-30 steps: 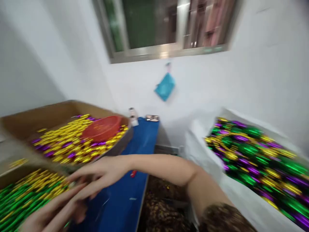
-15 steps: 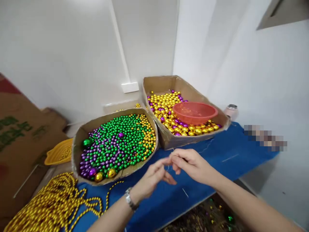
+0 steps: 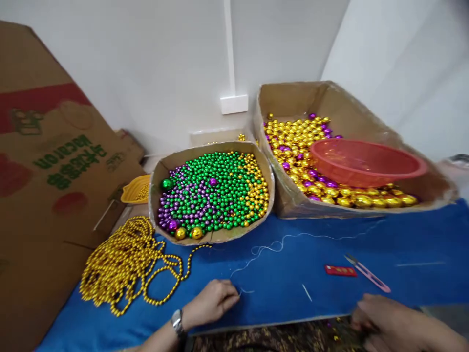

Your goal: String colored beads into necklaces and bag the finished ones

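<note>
My left hand (image 3: 215, 302), with a metal watch on the wrist, is closed in a pinch over the blue cloth. A thin white thread (image 3: 282, 239) winds across the cloth, and a short end of it shows at my left fingertips. My right hand (image 3: 384, 320) is at the lower right by the table's front edge, smeared by motion; its fingers are partly hidden. Beyond it lie pink thread snips (image 3: 372, 277) and a small red packet (image 3: 340, 271). A short white piece (image 3: 307, 292) rests between my hands.
A cardboard box (image 3: 273, 183) holds small green, purple and gold beads. A bigger box (image 3: 293, 210) holds larger gold and purple beads and a red plastic basket (image 3: 370, 164). Gold bead strings (image 3: 117, 266) heap at left, near a yellow basket (image 3: 134, 193) and a tall carton (image 3: 47, 195).
My hands were together above the cloth; now they are apart, left hand lower by the cloth, right hand moved right and toward me. The view has turned left and down.
</note>
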The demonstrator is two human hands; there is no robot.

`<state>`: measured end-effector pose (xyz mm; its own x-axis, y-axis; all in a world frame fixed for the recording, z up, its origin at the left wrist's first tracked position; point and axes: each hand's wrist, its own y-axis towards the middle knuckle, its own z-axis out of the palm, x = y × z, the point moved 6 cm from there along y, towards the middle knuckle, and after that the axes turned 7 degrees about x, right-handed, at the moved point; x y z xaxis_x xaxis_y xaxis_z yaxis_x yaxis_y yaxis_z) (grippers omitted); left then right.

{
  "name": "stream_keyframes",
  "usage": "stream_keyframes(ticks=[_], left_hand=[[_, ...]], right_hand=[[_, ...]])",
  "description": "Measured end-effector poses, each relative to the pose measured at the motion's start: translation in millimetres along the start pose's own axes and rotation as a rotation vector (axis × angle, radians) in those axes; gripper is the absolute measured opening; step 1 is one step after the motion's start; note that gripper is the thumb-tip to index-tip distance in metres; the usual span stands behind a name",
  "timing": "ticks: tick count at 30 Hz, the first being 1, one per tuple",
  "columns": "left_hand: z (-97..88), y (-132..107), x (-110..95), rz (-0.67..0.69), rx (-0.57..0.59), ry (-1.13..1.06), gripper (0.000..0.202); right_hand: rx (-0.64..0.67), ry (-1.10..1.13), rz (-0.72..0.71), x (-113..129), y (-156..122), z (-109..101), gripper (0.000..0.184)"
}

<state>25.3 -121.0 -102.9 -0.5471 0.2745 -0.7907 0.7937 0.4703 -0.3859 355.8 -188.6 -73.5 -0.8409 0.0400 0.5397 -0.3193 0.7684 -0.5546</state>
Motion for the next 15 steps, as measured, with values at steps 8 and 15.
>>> stream_keyframes(ticks=[8,15], left_hand=[[-33.4,-17.2,9.2,-0.108,-0.268,0.251,0.039],[-47.8,-25.1,26.4,-0.200,-0.434,0.335,0.029]], right_hand=[[-0.241,-0.292,-0.199,80.7,114.9,1.8,0.027],[-0.382,-0.383,0.066,14.9,137.6,-39.0,0.033]])
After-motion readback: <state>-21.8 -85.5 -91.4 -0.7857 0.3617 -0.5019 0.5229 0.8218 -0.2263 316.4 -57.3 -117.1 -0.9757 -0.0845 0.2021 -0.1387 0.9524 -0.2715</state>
